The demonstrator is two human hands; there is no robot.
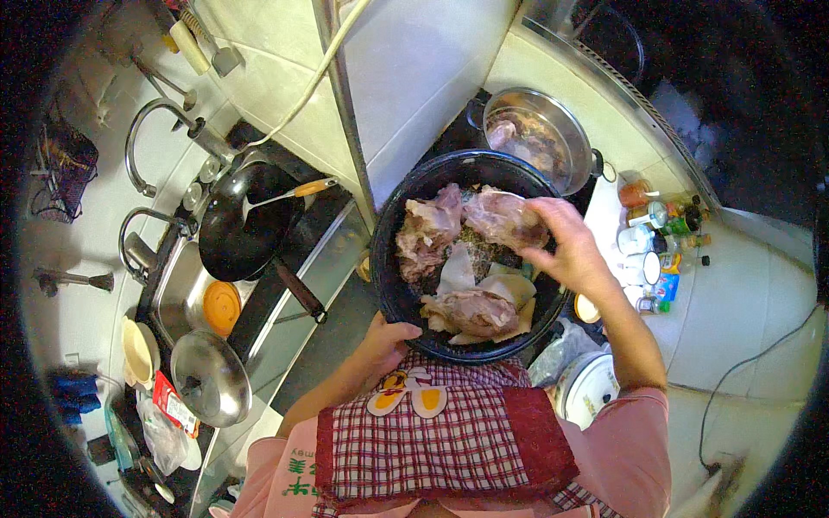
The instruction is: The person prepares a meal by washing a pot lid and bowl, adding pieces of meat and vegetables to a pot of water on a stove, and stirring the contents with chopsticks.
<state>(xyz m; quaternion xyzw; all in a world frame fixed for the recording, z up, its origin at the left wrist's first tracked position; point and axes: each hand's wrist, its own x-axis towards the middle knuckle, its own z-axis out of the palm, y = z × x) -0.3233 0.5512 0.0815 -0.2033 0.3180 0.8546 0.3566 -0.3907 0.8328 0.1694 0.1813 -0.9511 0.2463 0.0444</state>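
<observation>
A large round black pan point(382, 259) holds several pieces of meat, pale slices and dark seasoning. My left hand point(386, 343) grips the pan's lower left rim, thumb on top. My right hand point(567, 243) rests over the right side, thumb and fingers around the end of a piece of meat point(499, 213). Another meat piece point(431, 233) lies at the upper left of the pan, and a third point(479, 314) lies near its lower rim on pale slices. Behind the pan, a steel pot point(573, 129) contains more meat pieces in what looks like liquid.
To the left are a black wok point(239, 226) with a wooden-handled spatula, a steel sink point(188, 285), a faucet and a metal lid point(210, 379). Bottles and jars point(647, 239) crowd the right counter. A white lidded pot point(586, 388) stands beside my right arm.
</observation>
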